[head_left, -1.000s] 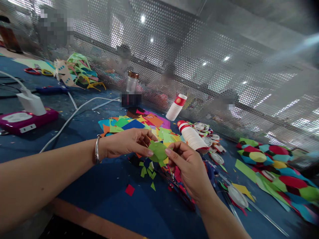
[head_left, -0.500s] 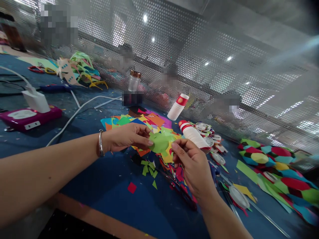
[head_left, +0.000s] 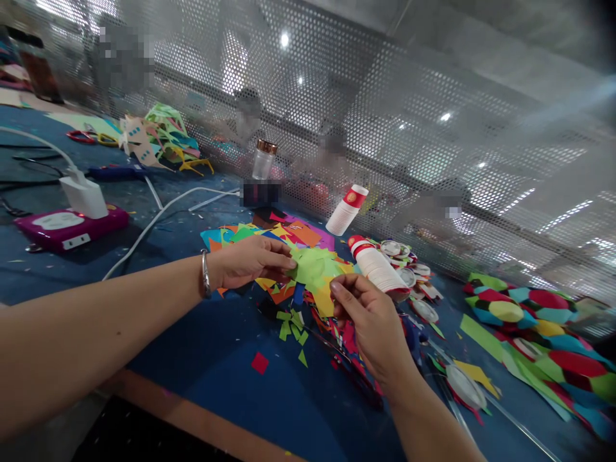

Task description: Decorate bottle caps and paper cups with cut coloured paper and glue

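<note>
A: Moved since 1.0 s ago: left hand up, the gap between the hands wider. Counts?

B: Hands, two; bracelet, one; red square, one; cup stacks, two: one upright but leaning in view, one lying.

A: Green paper?

B: Light green, flat, above the paper pile; right-hand outline merges with scraps behind. Left thumb and fingers pinch its left edge. Right hand: fingertips near together beside yellow paper; cannot tell whether gripping.
</note>
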A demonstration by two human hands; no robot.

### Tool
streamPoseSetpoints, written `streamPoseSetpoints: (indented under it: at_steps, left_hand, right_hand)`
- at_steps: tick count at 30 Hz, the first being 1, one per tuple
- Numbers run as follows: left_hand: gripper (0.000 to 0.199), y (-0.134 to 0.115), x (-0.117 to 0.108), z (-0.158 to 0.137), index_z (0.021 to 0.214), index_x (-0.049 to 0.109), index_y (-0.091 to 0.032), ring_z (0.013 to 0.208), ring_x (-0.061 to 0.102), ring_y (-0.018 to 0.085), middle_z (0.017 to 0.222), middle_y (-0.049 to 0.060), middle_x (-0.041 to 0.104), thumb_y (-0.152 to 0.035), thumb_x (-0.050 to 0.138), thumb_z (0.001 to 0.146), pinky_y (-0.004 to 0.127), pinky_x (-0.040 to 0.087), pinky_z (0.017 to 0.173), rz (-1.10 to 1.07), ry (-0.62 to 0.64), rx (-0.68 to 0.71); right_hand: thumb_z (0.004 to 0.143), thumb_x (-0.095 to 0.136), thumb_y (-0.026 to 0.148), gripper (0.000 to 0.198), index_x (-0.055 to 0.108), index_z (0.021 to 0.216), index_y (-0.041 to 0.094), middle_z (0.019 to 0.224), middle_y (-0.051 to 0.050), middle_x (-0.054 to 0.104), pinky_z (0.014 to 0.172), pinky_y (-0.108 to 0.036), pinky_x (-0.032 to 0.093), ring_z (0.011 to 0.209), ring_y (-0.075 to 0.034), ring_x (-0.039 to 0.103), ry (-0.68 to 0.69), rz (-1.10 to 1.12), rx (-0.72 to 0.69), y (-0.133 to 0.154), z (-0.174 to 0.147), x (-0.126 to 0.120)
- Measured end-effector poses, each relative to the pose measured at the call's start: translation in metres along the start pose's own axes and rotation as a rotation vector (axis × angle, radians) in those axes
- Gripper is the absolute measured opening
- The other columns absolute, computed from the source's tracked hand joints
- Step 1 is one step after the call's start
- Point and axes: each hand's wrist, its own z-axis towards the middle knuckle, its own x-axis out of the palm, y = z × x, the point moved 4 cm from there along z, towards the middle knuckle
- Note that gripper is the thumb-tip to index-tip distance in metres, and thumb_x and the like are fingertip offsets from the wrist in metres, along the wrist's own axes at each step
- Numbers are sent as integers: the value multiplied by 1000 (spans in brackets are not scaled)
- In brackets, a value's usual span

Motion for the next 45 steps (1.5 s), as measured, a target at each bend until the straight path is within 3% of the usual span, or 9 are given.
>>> streamPoseSetpoints:
  at_steps: [13, 20, 45]
  left_hand:
    - [19, -6, 10, -3, 85, 64, -15, 81, 67, 11, 81, -3, 66, -14, 80, 77, 32, 52, 91, -119, -50, 114]
    - [26, -6, 16, -8, 87, 60, -15, 72, 67, 11, 80, -1, 68, -22, 83, 77, 31, 52, 78, -5, -38, 72]
    - [26, -9, 11, -7, 89, 61, -17, 75, 68, 13, 80, -3, 67, -22, 82, 74, 31, 53, 80, 72, -61, 123]
  right_hand:
    - [85, 72, 54, 36, 68, 91, 19, 62, 3, 57, 46, -24, 41, 52, -13, 50, 161, -143, 78, -7, -4, 13]
    - [82, 74, 55, 35, 68, 85, 21, 59, 3, 54, 46, -26, 39, 50, -14, 48, 115, -175, 49, -5, -5, 13]
    - [87, 69, 49, 31, 68, 92, 19, 65, 3, 57, 45, -25, 43, 53, -13, 53, 121, -272, 38, -10, -2, 10]
